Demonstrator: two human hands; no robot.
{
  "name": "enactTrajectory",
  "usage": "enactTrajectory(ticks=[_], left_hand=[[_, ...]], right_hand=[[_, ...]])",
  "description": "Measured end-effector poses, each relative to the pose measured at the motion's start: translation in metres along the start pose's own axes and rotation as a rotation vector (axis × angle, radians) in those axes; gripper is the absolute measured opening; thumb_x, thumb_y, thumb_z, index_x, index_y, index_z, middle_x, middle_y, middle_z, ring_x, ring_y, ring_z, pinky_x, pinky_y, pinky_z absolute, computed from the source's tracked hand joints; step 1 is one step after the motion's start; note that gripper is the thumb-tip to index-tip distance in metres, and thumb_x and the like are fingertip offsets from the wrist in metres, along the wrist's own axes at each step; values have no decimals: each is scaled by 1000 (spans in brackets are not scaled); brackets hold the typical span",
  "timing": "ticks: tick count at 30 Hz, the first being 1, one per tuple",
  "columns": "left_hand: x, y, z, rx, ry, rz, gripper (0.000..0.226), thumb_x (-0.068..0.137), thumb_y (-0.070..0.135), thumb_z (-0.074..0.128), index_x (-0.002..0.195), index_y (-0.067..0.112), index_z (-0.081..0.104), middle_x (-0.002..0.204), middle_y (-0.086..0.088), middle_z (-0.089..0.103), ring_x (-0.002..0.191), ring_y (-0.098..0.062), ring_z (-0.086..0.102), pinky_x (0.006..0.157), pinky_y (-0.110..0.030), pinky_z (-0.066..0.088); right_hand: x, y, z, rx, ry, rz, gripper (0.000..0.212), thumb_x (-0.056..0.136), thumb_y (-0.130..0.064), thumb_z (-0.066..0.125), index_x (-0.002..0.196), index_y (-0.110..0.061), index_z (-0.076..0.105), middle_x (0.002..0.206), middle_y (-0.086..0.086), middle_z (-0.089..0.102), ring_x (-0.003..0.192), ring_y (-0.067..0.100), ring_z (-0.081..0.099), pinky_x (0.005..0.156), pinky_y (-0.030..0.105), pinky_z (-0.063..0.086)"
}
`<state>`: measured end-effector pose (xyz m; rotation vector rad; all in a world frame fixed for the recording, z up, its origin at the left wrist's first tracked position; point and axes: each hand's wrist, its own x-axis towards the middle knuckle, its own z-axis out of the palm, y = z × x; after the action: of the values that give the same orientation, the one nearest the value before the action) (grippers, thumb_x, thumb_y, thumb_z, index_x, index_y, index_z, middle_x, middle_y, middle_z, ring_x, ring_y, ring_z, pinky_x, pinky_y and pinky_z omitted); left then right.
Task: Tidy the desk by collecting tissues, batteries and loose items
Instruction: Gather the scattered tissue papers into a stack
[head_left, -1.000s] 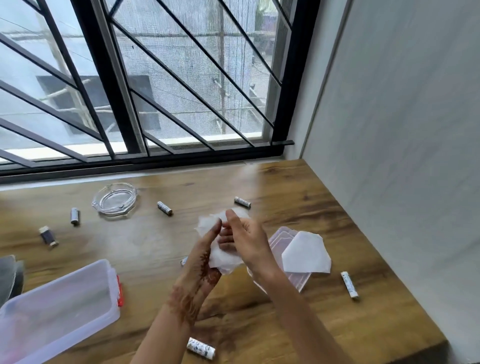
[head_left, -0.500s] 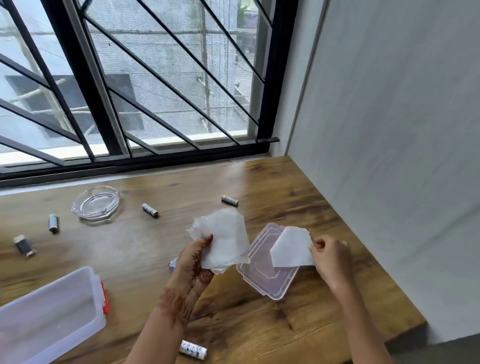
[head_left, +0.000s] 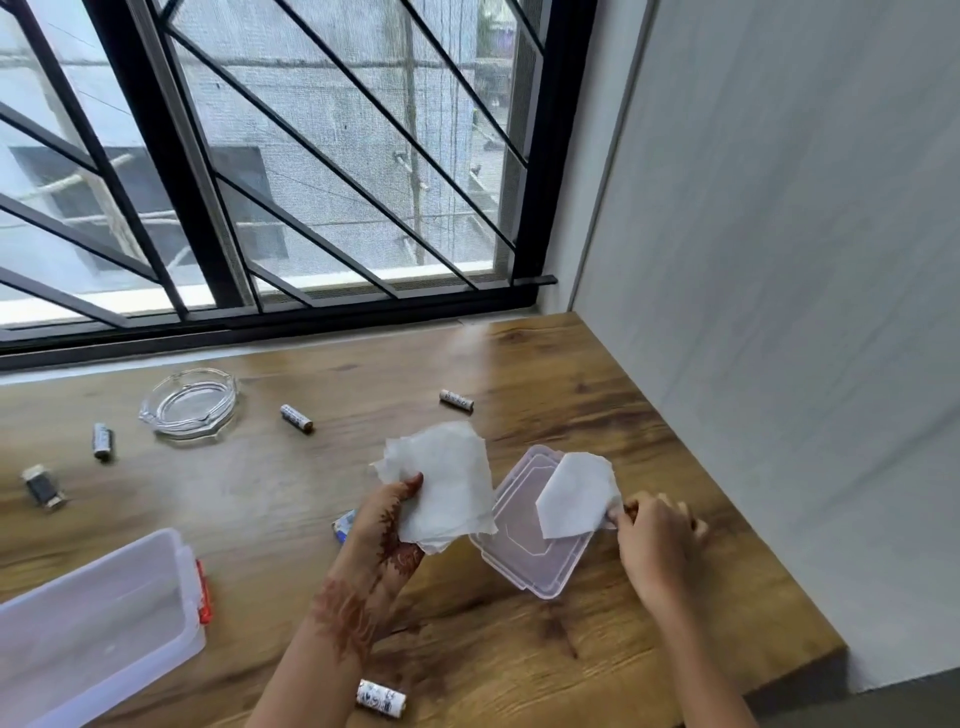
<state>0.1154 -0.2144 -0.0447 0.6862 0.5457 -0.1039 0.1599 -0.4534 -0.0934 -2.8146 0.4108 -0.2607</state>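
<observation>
Tissues (head_left: 447, 478) already gathered sit as a loose stack pinched between the thumb and curled fingers (head_left: 410, 483) of the left hand (head_left: 387, 525), held up off the counter (head_left: 571, 374), probably to keep them together while the other hand fetches more. The right hand (head_left: 652, 540) pinches the near corner of another tissue (head_left: 574, 493) with its fingertips, a light grip that suits thin paper. That sheet hangs over a clear lid (head_left: 524, 545), and I cannot tell whether it is fully clear of it. It looks bound for the stack. Farther out, batteries (head_left: 296, 418) lie scattered and well apart, not yet collected. A glass ashtray (head_left: 189, 402) stands near the window, and an open plastic box (head_left: 93, 618) waits at the left edge, likely the place for it all.
</observation>
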Motion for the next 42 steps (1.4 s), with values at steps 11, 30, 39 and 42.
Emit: enactTrajectory(ticks=[11,30,39,42], left_hand=[[-2,7,-1,-9,44,14,15,93,2,44,98,-4,57,69,-11,70,53,-20,68,42,-27,52],[-33,26,-28,-134,30,125,43,93,5,42,62,0,72,62,-13,70,52,-21,67,43,-29,54],[-43,33,-65,-155,15,144,18,81,9,63,70,2,75,77,-14,73,65,-24,71,50,-34,57],[-35,28,-66,-129,37,101,37,91,8,47,67,3,75,72,-12,73,61,-22,71,48,-32,56]], right_hand=[[5,-8,-28,477,54,47,13,88,-16,59,85,-4,65,81,11,66,69,20,55,50,19,36],[-68,-166,-54,926,-272,-827,15,77,-6,66,79,-18,58,107,-1,69,98,-2,61,85,7,45],[-72,-128,-25,725,-160,-661,11,77,-7,69,79,-16,63,93,-7,70,84,5,64,72,12,45],[-61,-97,-24,642,-120,-556,7,79,-6,68,84,-11,67,86,-5,70,81,13,64,71,11,40]])
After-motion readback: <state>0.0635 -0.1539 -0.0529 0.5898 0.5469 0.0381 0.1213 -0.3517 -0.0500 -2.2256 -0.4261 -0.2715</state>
